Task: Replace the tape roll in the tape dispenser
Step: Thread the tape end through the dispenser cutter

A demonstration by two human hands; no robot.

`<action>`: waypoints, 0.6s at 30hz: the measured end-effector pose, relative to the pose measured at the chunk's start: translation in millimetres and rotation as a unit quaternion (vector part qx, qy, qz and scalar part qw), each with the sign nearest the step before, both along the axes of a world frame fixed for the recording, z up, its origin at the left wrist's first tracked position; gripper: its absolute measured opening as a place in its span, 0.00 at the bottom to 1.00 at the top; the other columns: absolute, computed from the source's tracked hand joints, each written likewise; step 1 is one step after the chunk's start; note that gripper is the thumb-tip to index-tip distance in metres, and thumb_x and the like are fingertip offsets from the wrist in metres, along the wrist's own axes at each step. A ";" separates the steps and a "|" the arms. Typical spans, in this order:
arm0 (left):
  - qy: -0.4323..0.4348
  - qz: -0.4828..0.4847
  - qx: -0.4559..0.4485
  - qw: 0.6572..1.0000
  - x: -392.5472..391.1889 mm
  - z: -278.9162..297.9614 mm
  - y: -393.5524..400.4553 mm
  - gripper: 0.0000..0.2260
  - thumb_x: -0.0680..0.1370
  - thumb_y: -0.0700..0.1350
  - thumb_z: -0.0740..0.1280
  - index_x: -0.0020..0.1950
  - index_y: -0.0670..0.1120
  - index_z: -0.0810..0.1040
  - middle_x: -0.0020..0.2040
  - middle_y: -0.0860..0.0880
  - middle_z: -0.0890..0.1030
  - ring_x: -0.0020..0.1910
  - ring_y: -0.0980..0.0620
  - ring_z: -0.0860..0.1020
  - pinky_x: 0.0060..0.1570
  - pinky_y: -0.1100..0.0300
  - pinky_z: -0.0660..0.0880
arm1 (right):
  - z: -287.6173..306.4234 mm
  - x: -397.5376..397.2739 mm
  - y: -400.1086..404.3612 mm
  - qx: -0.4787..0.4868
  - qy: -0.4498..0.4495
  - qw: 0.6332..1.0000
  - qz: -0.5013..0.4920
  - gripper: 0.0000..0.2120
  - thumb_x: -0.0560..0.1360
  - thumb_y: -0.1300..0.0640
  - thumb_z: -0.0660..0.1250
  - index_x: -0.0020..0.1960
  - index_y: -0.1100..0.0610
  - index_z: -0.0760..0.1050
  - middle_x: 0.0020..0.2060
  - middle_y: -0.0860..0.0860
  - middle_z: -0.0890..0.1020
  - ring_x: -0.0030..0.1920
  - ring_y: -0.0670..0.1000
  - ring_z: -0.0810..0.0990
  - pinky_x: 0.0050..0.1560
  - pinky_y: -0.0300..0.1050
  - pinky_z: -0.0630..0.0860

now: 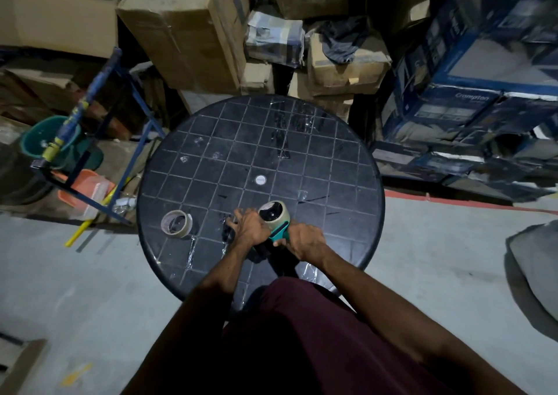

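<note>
A teal tape dispenser [279, 234] lies near the front of the round black table [332, 159], with a roll of tape [274, 211] mounted on it. My right hand [303, 240] grips the dispenser's handle end. To its left, my left hand [249, 228] has its fingers curled on the dispenser's front part; exactly what they hold is hidden. A second, thin tape roll [176, 224] lies flat on the table, apart from both hands.
Scraps of clear tape stick to the tabletop. Cardboard boxes [193, 32] are stacked behind the table, blue printed cartons [471, 104] at right. A blue metal frame [99, 140], a green bucket [45, 140] and an orange tray [87, 192] stand at left. Grey concrete floor surrounds the table.
</note>
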State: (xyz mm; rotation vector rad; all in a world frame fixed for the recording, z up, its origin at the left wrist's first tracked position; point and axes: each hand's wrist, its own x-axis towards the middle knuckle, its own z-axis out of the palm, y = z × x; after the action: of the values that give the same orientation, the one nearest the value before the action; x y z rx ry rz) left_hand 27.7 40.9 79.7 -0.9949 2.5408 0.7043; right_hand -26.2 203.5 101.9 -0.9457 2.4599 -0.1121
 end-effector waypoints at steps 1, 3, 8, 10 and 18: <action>0.001 0.004 0.002 1.000 1.9 -0.2 -0.1 0.11 0.68 0.42 0.66 0.50 0.45 0.79 0.60 0.46 0.75 0.69 0.41 0.61 0.72 0.34 0.49 | 1.8 -0.9 -0.3 0.003 -0.012 1.000 0.003 0.37 0.76 0.28 0.61 0.66 0.59 0.73 0.57 0.56 0.83 0.57 0.59 0.83 0.56 0.52 0.78; -0.001 0.014 0.005 1.000 5.3 -2.4 0.2 0.09 0.68 0.42 0.66 0.46 0.46 0.79 0.59 0.46 0.76 0.69 0.41 0.61 0.72 0.33 0.51 | 4.8 -1.7 -0.3 0.012 -0.015 1.000 0.017 0.38 0.74 0.26 0.62 0.65 0.59 0.75 0.57 0.56 0.83 0.57 0.59 0.83 0.56 0.52 0.78; 0.029 0.023 0.011 0.999 3.1 0.8 3.4 0.09 0.68 0.41 0.67 0.47 0.46 0.81 0.59 0.47 0.76 0.68 0.42 0.62 0.70 0.38 0.53 | 0.8 6.0 2.5 0.022 0.064 0.997 0.027 0.29 0.81 0.34 0.57 0.62 0.59 0.76 0.56 0.56 0.82 0.54 0.58 0.83 0.50 0.49 0.77; 0.040 0.020 0.008 0.999 0.6 5.2 3.1 0.10 0.68 0.41 0.66 0.48 0.46 0.82 0.59 0.47 0.76 0.67 0.43 0.62 0.69 0.39 0.53 | 3.6 10.5 1.1 0.009 0.077 0.997 0.023 0.30 0.81 0.37 0.52 0.63 0.61 0.75 0.55 0.57 0.82 0.53 0.59 0.83 0.47 0.48 0.74; 0.054 -0.005 -0.005 0.999 7.9 2.6 5.7 0.18 0.67 0.43 0.65 0.56 0.46 0.79 0.60 0.46 0.75 0.69 0.41 0.61 0.70 0.38 0.54 | 9.0 12.7 -1.7 0.045 0.084 0.995 0.009 0.23 0.82 0.42 0.61 0.65 0.60 0.74 0.59 0.57 0.82 0.58 0.60 0.83 0.52 0.49 0.76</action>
State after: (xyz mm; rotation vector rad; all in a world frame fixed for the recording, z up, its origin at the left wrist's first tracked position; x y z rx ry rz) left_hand 35.6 46.5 82.3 -0.9706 2.6425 0.7620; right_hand -13.4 201.8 111.0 -0.9749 2.5848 0.0871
